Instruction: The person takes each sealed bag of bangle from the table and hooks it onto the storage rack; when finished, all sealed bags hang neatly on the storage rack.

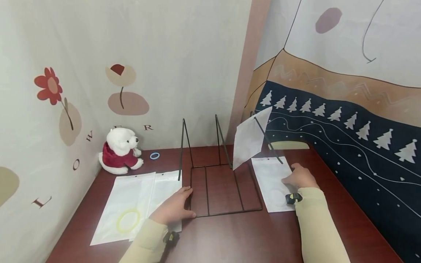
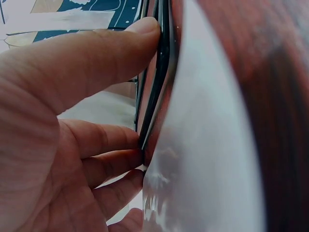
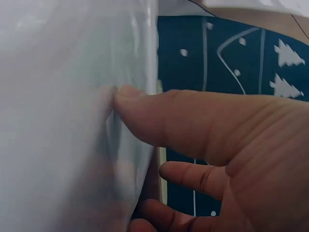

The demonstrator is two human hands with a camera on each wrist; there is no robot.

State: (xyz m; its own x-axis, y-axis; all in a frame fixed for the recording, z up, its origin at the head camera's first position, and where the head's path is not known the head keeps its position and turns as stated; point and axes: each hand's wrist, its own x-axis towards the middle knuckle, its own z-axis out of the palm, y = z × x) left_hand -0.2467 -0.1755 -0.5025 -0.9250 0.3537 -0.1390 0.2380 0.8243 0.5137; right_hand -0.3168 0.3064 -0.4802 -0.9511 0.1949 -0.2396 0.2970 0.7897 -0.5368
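Apparently steadying wire rack point(image 1: 238, 190) with left hand point(image 1: 174, 208) clasped on near-left corner; touching white bag point(image 1: 271, 179) right of rack with right hand point(image 1: 303, 178), cannot tell if pinching. Next, probably need firm edge pinch.

Four bags point(image 1: 131, 193), one rack point(image 1: 207, 190), one plush bear point(image 1: 120, 151), two coloured rings point(image 1: 119, 223)

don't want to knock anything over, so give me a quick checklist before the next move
1. Wire rack standing upright: ok.
2. Left hand on the rack: ok, touching its left edge.
3. Right hand on the right-side plastic bag: ok, pinching its edge.
4. Firmness of that pinch: cannot tell.
5. Left prong free: ok, no bag on it.
6. Right prong free: not ok, another plastic bag hangs there.
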